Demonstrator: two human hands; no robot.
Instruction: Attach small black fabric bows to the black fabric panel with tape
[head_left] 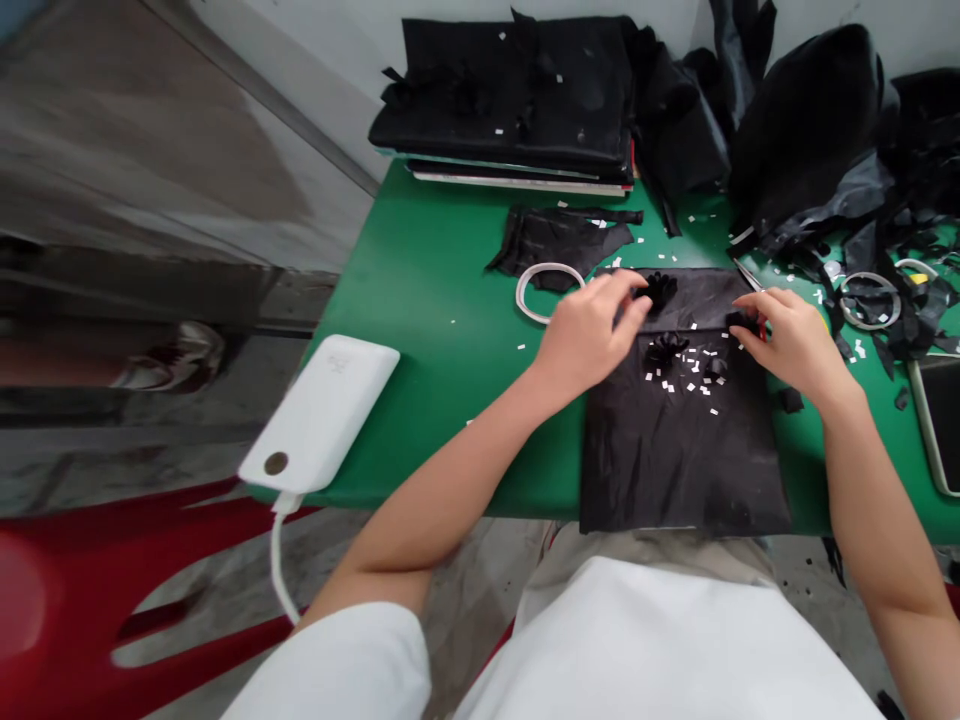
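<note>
A black fabric sheet (682, 450) lies on the green table (427, 300) in front of me, sprinkled with small white paper bits. My left hand (589, 330) pinches a small black fabric flower (660, 288) at the sheet's far edge. A second black flower (665, 350) rests on the sheet just below it. My right hand (791, 340) is closed on a small black piece (742, 322) at the sheet's right edge, with something red showing beside the fingers.
A white power bank (322, 412) with a cable sits at the table's left corner. A white tape ring (547, 290) and black scraps (559, 240) lie beyond the sheet. Stacked black fabric (517, 90) fills the back. Tape rolls (870, 298) and a device (941, 420) are at right. A red chair (112, 600) stands lower left.
</note>
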